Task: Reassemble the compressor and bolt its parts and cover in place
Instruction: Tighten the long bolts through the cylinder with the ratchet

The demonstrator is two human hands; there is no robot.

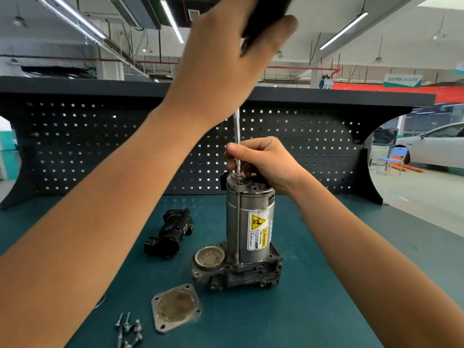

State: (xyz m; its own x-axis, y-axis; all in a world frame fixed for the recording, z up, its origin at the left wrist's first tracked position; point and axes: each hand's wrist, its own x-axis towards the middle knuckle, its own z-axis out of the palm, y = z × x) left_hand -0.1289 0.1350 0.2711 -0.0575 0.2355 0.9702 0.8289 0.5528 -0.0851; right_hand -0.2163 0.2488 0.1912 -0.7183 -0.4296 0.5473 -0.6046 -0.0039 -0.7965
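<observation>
One compressor (248,222) stands upright on the bench mat (313,297). Its yellow label (257,229) reads "WARNING Hot surface Do NOT touch"; the finer print is illegible. Above the compressor, my left hand (221,71) grips a blurred black handle (266,18), cut off at the top edge. My right hand (263,159) pinches the driver shaft (236,129) at the compressor's top. Front-left of the compressor lies one cover plate (177,307). Further front-left are bolts (128,327), partly cut off, count unclear.
</observation>
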